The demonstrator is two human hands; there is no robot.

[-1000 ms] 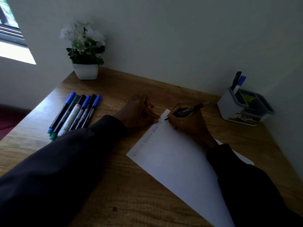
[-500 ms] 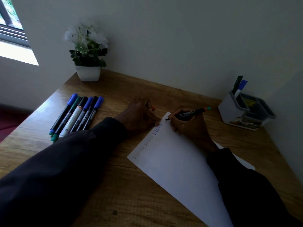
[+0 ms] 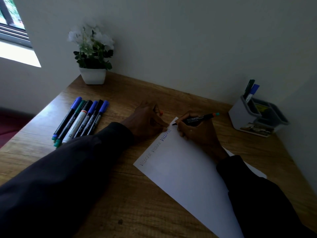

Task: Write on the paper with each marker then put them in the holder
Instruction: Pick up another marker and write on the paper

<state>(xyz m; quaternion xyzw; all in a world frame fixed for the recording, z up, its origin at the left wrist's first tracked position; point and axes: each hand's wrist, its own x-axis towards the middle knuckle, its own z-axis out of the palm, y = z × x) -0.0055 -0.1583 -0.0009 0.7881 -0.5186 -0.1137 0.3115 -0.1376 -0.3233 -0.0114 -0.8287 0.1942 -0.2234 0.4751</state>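
Marker (image 3: pixel 197 119) pinched in right hand (image 3: pixel 199 133), tip on paper (image 3: pixel 185 169). Left hand (image 3: pixel 145 119) curls round an orange cap (image 3: pixel 161 113).

white paper (image 3: pixel 188 169) on a brown wood-grain desk (image 3: pixel 128 194), black marker (image 3: pixel 197 119) with orange and teal end, orange-tipped cap (image 3: pixel 161 113), grey holder (image 3: pixel 240 115).

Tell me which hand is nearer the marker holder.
Right. The right hand, gripping a marker at the top corner of the paper, sits left of the holder; the left hand, holding an orange cap, lies farther left.
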